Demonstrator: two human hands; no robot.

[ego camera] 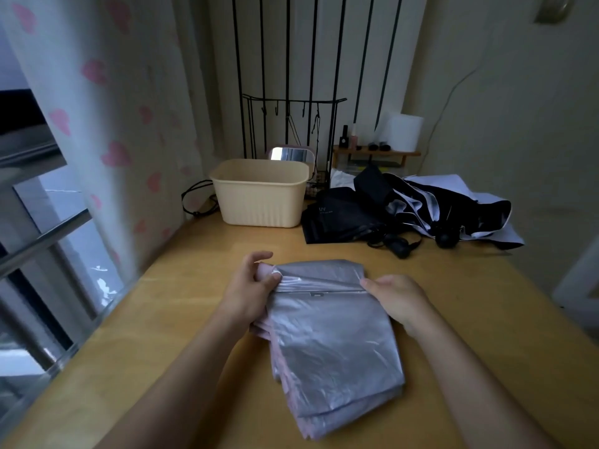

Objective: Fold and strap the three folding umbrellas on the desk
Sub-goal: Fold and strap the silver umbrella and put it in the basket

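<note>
My left hand (249,288) pinches the far-left corner of the flat silver-and-pink fabric folding umbrella (330,348) on the tan wooden desk (168,319); my right hand (400,301), fingers curled, grips its right edge.

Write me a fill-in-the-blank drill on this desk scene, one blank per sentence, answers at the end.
1. The left hand and right hand grip the silver umbrella on a desk made of ____.
2. The cream basket stands to the ____ of the black umbrella.
3. That black umbrella bears the letters ____.
4. The curtain shows pink ____.
Missing words: wood; left; UV; hearts.
</note>
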